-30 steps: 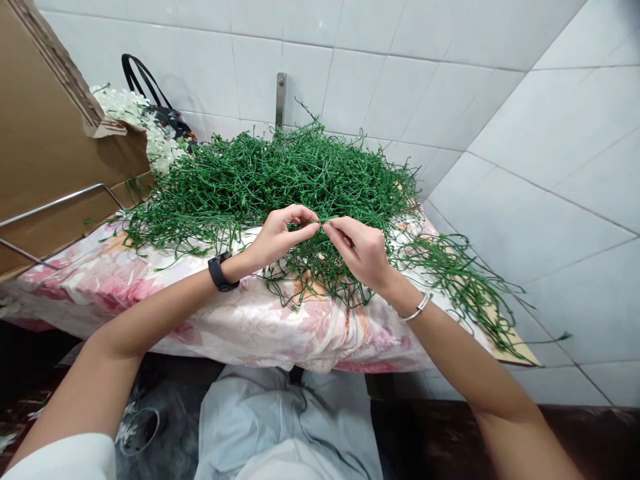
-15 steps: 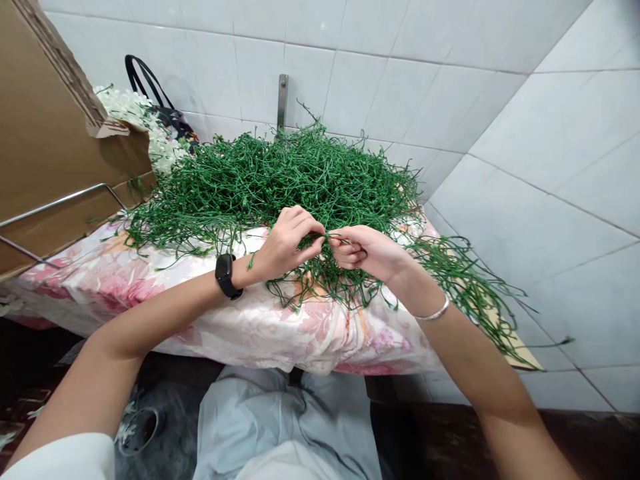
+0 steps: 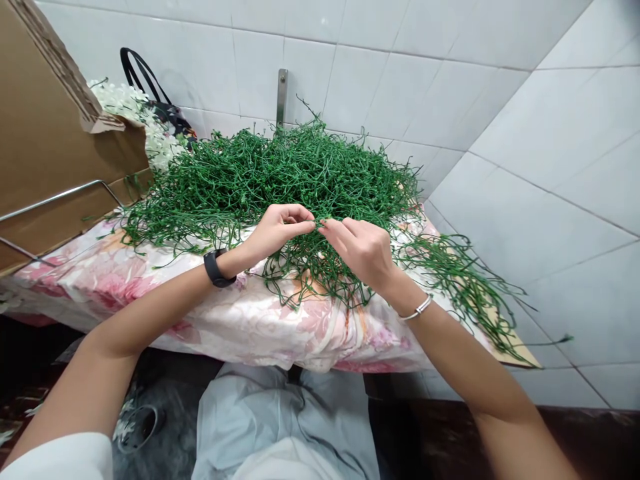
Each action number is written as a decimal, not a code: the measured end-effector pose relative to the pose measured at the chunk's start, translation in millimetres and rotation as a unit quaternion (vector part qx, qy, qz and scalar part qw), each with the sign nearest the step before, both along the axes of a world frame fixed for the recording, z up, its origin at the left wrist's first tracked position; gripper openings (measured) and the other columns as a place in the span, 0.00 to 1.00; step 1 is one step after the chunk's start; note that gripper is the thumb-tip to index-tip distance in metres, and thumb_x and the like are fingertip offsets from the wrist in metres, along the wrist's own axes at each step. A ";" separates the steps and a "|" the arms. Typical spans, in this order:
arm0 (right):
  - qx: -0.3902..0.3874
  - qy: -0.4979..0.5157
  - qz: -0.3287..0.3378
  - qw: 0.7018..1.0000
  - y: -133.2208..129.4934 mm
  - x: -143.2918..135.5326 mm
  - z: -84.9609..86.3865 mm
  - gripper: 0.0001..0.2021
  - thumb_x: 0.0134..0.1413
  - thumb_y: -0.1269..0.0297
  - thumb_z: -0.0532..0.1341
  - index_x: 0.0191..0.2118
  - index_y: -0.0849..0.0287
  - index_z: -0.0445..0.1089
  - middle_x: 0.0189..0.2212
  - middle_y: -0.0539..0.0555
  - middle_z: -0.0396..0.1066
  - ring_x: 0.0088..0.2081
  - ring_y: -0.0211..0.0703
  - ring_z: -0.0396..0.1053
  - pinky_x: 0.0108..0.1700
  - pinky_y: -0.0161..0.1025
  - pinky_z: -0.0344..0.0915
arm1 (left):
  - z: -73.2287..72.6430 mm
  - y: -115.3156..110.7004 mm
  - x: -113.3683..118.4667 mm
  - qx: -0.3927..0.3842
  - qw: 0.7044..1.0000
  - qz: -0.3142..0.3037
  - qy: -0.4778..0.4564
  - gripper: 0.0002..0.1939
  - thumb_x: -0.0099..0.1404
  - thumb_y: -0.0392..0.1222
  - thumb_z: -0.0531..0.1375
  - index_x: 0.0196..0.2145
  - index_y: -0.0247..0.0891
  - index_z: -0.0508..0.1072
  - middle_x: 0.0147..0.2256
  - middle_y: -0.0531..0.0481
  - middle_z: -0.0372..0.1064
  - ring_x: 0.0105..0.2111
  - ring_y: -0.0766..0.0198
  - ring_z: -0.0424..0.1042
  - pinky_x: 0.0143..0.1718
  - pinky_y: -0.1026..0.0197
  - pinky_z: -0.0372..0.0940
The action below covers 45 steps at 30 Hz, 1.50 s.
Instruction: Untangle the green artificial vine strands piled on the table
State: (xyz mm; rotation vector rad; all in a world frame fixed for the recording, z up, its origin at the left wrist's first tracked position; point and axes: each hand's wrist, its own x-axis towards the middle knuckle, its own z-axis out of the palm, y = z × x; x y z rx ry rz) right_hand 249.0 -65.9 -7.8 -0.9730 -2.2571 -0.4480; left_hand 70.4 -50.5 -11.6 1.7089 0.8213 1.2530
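Your left hand [image 3: 283,230] and your right hand [image 3: 363,247] meet in front of you, tip to tip. The fingers of your left hand are pinched, with the thumb and first finger nearly straight and a small gap behind the tips. The fingers of your right hand are pinched too, with the back of the hand facing up. They hold a thin green stem [image 3: 318,223] between them. Only a tiny bit of it shows, because your fingers hide the rest.

Just behind your hands is a big, messy heap of green stems [image 3: 280,173]. Some loose ones hang down below your hands, over the flowery cloth [image 3: 215,327] that covers the surface. A smaller bunch of green stems [image 3: 465,287] lies to the right, partly on a flat tan card [image 3: 523,355]. One long stem sticks out past the edge of the card.

You wear a black band [image 3: 219,268] on your left wrist and a shiny bracelet [image 3: 419,308] on your right wrist. On the far left stands a brown box [image 3: 50,133], with a bent wire [image 3: 60,198] in front of it. White flowers [image 3: 163,143] sit beside the box, near a dark bag [image 3: 173,120] by the tiled wall [image 3: 400,93].
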 end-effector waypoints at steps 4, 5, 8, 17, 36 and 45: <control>-0.056 0.066 0.033 0.996 -2.5 -2.8 -0.1 0.13 0.58 0.60 0.49 0.31 0.60 0.66 0.23 0.52 0.64 0.24 0.34 0.57 0.29 0.35 0.53 | -0.1 -1.2 0.0 0.046 0.999 0.016 0.021 0.05 0.53 0.39 0.60 0.27 0.33 0.70 0.25 0.53 0.66 0.25 0.72 0.63 0.28 0.66 0.59; -0.100 0.107 0.050 0.988 -3.3 -4.6 -0.9 0.12 0.58 0.60 0.49 0.31 0.60 0.65 0.22 0.51 0.63 0.23 0.33 0.57 0.28 0.34 0.53 | -0.7 -1.3 -0.3 0.072 0.996 0.027 0.033 0.05 0.53 0.39 0.60 0.27 0.33 0.70 0.25 0.53 0.66 0.25 0.71 0.63 0.28 0.66 0.59; -0.276 0.237 0.106 0.925 -4.5 -10.0 -2.9 0.12 0.57 0.58 0.50 0.31 0.60 0.62 0.18 0.46 0.59 0.19 0.30 0.54 0.24 0.31 0.52 | -3.3 -1.6 -1.4 0.157 0.983 0.060 0.078 0.05 0.55 0.39 0.58 0.29 0.34 0.70 0.28 0.52 0.66 0.28 0.70 0.64 0.31 0.66 0.60; -0.587 0.411 0.197 0.669 -0.8 -9.0 4.4 0.10 0.53 0.61 0.54 0.27 0.62 0.61 0.15 0.43 0.54 0.15 0.25 0.49 0.18 0.29 0.42 | -3.3 -6.4 -1.6 0.295 0.937 0.091 0.161 0.04 0.59 0.38 0.55 0.30 0.36 0.68 0.28 0.51 0.65 0.31 0.67 0.61 0.35 0.63 0.58; -0.046 0.162 -0.039 0.985 17.6 13.3 11.5 0.10 0.54 0.61 0.54 0.40 0.57 0.66 0.39 0.57 0.66 0.44 0.48 0.60 0.46 0.47 0.54 | -3.1 6.6 -5.7 0.104 0.993 0.046 -0.005 0.09 0.56 0.43 0.60 0.33 0.36 0.74 0.31 0.49 0.71 0.31 0.69 0.69 0.34 0.65 0.63; -0.235 0.264 0.114 0.928 3.0 4.0 15.3 0.08 0.49 0.61 0.59 0.33 0.58 0.70 0.29 0.50 0.70 0.32 0.36 0.66 0.38 0.38 0.61 | -2.1 3.4 -3.4 0.135 0.990 -0.003 0.034 0.21 0.49 0.43 0.65 0.41 0.37 0.70 0.35 0.50 0.69 0.36 0.68 0.68 0.39 0.65 0.62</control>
